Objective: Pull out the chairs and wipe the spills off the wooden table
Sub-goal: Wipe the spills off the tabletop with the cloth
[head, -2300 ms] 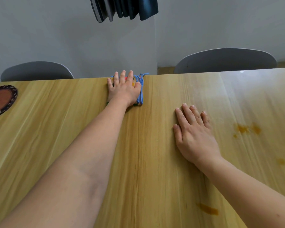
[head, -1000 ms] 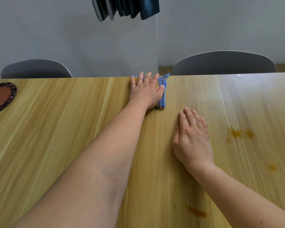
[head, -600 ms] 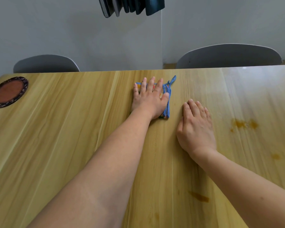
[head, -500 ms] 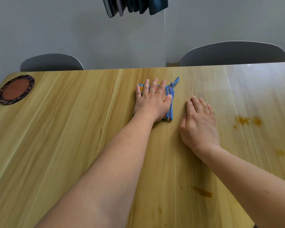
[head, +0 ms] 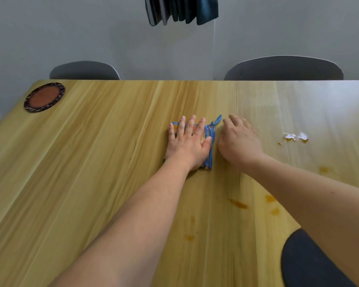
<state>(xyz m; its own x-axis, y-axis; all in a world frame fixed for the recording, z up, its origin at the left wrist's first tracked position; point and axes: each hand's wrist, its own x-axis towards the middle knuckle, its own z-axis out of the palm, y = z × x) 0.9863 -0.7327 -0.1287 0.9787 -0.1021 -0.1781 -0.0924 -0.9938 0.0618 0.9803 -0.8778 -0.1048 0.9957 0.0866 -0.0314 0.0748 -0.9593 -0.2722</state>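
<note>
My left hand (head: 187,142) presses flat, fingers spread, on a folded blue-edged cloth (head: 209,150) in the middle of the wooden table (head: 87,162). Just right of the cloth is my right hand (head: 237,141), blurred, its fingers loosely bent over the tabletop and holding nothing. Orange-brown spills lie to the right: a shiny pair (head: 296,137) glinting white, a spot (head: 323,169), a streak (head: 238,203) and small drops (head: 190,237) nearer me.
Two grey chairs (head: 84,70) (head: 283,68) stand tucked in at the far side. A dark chair back (head: 311,264) shows at the near right edge. A round brown coaster (head: 44,97) sits at the far left corner. Dark fabric (head: 180,9) hangs above.
My left hand slid the cloth from the far edge toward me and to the right. My right hand moved up beside the cloth. The view pulled back, so the near chair shows.
</note>
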